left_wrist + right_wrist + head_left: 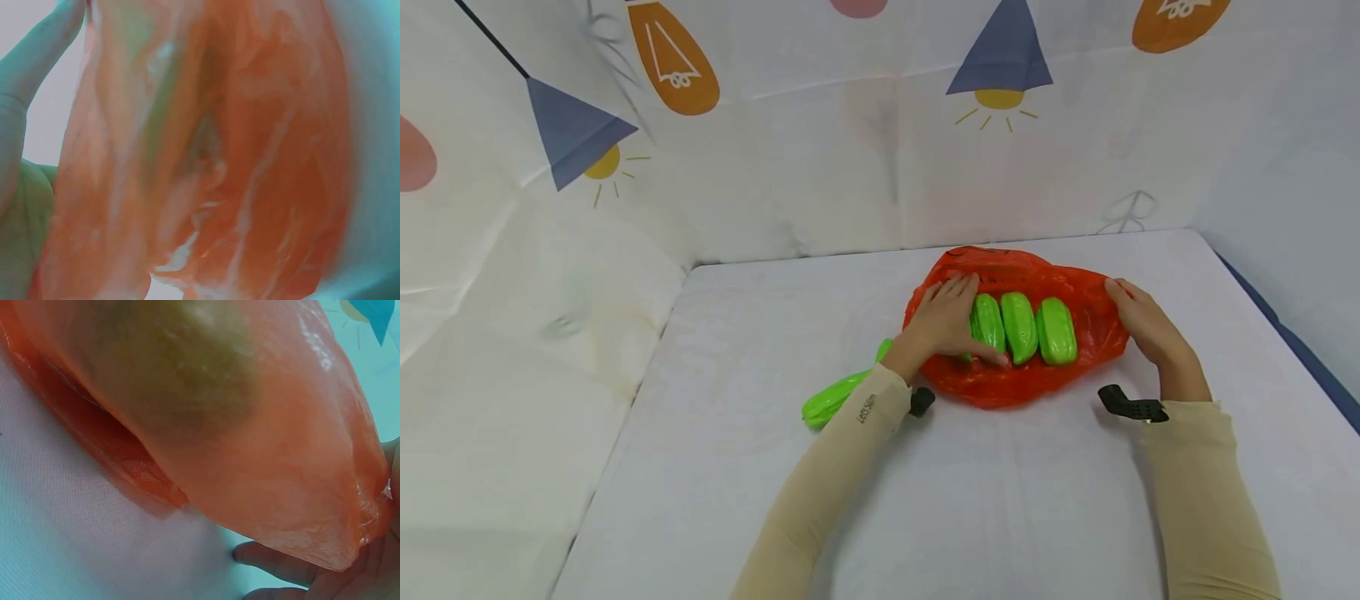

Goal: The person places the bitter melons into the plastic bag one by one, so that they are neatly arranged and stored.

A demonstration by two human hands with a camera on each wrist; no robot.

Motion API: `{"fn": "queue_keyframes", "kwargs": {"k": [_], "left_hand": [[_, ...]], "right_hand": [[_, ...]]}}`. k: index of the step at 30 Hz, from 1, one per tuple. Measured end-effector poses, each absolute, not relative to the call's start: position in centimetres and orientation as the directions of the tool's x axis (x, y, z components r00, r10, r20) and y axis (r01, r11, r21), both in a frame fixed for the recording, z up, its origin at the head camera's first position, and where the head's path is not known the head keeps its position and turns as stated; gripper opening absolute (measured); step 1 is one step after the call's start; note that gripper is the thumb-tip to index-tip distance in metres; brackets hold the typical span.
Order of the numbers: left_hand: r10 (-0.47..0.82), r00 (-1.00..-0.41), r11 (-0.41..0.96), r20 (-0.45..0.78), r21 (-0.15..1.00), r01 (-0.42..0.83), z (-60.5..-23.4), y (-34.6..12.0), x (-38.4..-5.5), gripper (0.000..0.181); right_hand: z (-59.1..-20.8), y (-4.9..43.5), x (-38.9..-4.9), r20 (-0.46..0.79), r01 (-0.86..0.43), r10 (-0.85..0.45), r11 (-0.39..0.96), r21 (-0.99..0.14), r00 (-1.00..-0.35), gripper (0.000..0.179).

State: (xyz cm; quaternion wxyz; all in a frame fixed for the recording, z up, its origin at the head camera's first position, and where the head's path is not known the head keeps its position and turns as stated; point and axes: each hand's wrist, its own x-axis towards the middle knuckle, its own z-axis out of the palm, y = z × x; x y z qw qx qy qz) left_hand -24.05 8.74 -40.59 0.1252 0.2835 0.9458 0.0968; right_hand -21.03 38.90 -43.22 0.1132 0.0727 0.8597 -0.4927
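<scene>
A red plastic bag (1015,383) lies spread on the table, with several glossy, bright green, ridged vegetable-like pieces (1018,327) in a row on it. My left hand (942,321) rests over the bag's left part, fingers extended and thumb apart, beside the leftmost green piece. At the bag's right edge, my right hand (1150,329) pinches the plastic between thumb and fingers. The bag (250,156) fills most of the left wrist view, hiding most of that hand. In the right wrist view, fingers (281,562) show behind the bag's edge, and a green piece shows blurred through the film.
Another long green piece (835,400) lies on the white table (737,333), left of the bag and partly behind my left forearm. A white patterned sheet (820,183) hangs along the table's back edge. Dark wrist mounts (1131,406) jut out near both hands.
</scene>
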Motion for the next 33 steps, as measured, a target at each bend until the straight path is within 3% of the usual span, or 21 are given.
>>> {"fn": "queue_keyframes", "kwargs": {"k": [15,33], "left_hand": [[0.591,-0.806,0.763,0.038,0.299,0.573,-37.0,5.8,-22.6,0.133],[0.506,-0.861,0.774,0.058,0.409,0.483,-37.8,-0.3,-22.1,0.132]], "right_hand": [[-43.1,39.0,-20.9,-0.259,0.228,0.013,0.514,-0.827,-0.966,0.079],[-43.3,38.9,-21.1,-0.281,0.248,0.008,0.497,-0.831,-0.96,0.078]]}}
